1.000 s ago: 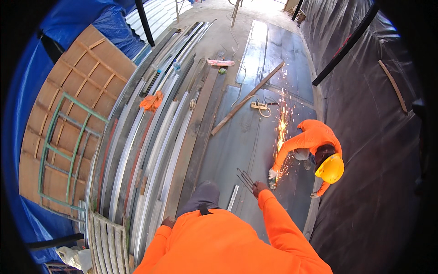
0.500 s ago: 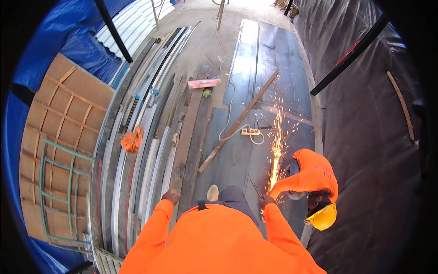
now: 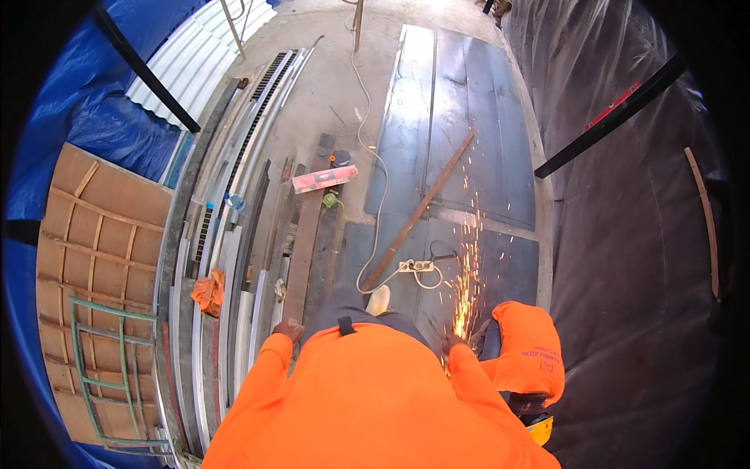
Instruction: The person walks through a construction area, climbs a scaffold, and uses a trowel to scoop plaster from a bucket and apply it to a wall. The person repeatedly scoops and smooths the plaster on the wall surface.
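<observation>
Two grips I can't tell: left hand [image 3: 289,330] at seven-thirty, right hand [image 3: 451,344] at five; blue-grey metal sheets [image 3: 488,109] lie flat; orange sparks [image 3: 464,311] at four, work seemingly unfinished.

Person's top [image 3: 375,395]: bright orange, loose cut. Sleeves [image 3: 248,388]: same orange, full length. Short black strap [image 3: 346,325] lies across the top's far edge. Trousers [image 3: 400,324]: dark grey. One shoe [image 3: 379,299] visible, pale beige, rounded toe. Left hand [image 3: 290,329] and right hand [image 3: 451,342] bare.
</observation>
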The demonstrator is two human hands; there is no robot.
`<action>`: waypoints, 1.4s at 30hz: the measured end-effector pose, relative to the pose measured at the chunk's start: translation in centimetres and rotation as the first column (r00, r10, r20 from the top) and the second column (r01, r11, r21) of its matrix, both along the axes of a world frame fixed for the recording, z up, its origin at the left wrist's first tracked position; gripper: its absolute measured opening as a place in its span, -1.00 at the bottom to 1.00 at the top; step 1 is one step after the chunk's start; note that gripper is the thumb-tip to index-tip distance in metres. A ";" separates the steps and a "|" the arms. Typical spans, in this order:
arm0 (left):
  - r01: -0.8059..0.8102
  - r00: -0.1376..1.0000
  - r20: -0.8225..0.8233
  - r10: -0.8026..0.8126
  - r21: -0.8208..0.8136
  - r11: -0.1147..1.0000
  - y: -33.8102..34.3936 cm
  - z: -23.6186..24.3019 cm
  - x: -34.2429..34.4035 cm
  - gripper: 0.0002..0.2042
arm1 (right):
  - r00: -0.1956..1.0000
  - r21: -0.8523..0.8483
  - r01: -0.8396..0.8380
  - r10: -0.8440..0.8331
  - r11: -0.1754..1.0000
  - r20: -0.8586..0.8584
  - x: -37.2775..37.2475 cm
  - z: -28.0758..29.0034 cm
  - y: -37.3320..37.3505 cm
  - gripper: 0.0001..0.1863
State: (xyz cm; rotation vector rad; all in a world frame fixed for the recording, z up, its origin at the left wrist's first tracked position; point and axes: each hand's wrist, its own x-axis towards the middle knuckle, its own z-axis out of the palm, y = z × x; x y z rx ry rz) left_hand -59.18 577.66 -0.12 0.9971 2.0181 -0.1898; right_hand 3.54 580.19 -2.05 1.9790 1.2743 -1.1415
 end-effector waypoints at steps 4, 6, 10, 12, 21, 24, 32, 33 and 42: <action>0.048 0.999 -0.010 -0.049 -0.097 0.994 2.0 -3.0 -0.7 -0.22 | 0.997 0.337 -0.046 0.064 0.940 -0.043 -1.7 7.0 14.0 -0.60; 0.098 0.995 0.033 -0.096 -0.071 0.993 4.7 -3.8 -0.8 -0.25 | 0.996 0.427 0.040 -0.001 0.903 -0.091 -2.3 8.8 19.4 -0.69; 0.130 0.991 0.051 -0.125 -0.105 0.986 14.5 -2.9 0.2 -0.37 | 0.899 0.337 0.415 -0.323 0.845 -0.297 -2.9 7.8 27.4 -0.78; 0.100 0.992 0.078 -0.097 -0.040 0.994 21.3 -1.7 1.1 -0.39 | 0.779 0.160 0.564 -0.458 0.810 -0.428 -3.6 7.1 31.0 -0.78; -0.173 0.954 0.276 0.118 0.182 0.968 51.2 1.7 0.9 -0.47 | 0.763 -0.034 0.541 -0.507 0.840 -0.400 -8.2 8.0 52.9 -0.77; -0.196 0.937 0.316 0.148 0.123 0.973 57.9 1.7 -1.1 -0.46 | 0.936 0.183 0.299 -0.250 0.937 -0.247 -7.8 8.6 60.2 -0.72; -0.022 0.999 0.042 0.018 0.109 0.994 73.2 3.0 -2.0 -0.49 | 0.959 0.278 0.282 -0.261 0.918 -0.110 -3.0 11.1 68.0 -0.65; -0.003 1.000 0.010 0.002 0.112 0.994 75.3 3.1 -1.3 -0.51 | 0.967 0.321 0.254 -0.233 0.912 -0.103 -2.1 10.3 67.9 -0.65; 0.133 0.976 0.165 -0.142 0.067 0.989 96.8 2.2 9.1 -0.46 | 0.943 -0.198 -0.333 0.331 0.922 -0.047 8.2 -1.0 78.6 -0.45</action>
